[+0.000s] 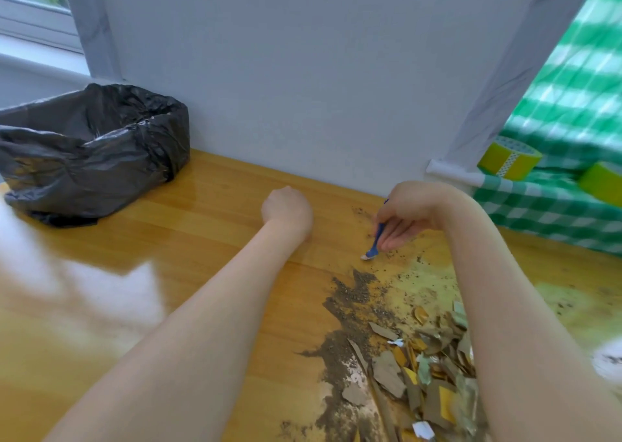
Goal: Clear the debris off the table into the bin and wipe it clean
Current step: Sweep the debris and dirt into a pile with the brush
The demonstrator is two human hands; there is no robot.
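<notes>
A heap of debris (417,367), torn cardboard, yellow scraps and brown dirt, lies on the wooden table (188,259) at the lower right. Fine dirt (356,293) trails from it toward the wall. My right hand (404,219) grips a small blue-handled brush (375,241), whose pale tip touches the table just beyond the dirt. My left hand (287,211) rests as a closed fist on the bare wood, left of the brush, holding nothing that I can see. A bin lined with a black bag (91,152) stands at the table's far left corner.
A white wall (303,88) runs along the back edge of the table. To the right, a green-and-white checked cloth (552,206) carries two rolls of yellow-green tape (508,157). A window is at the upper left.
</notes>
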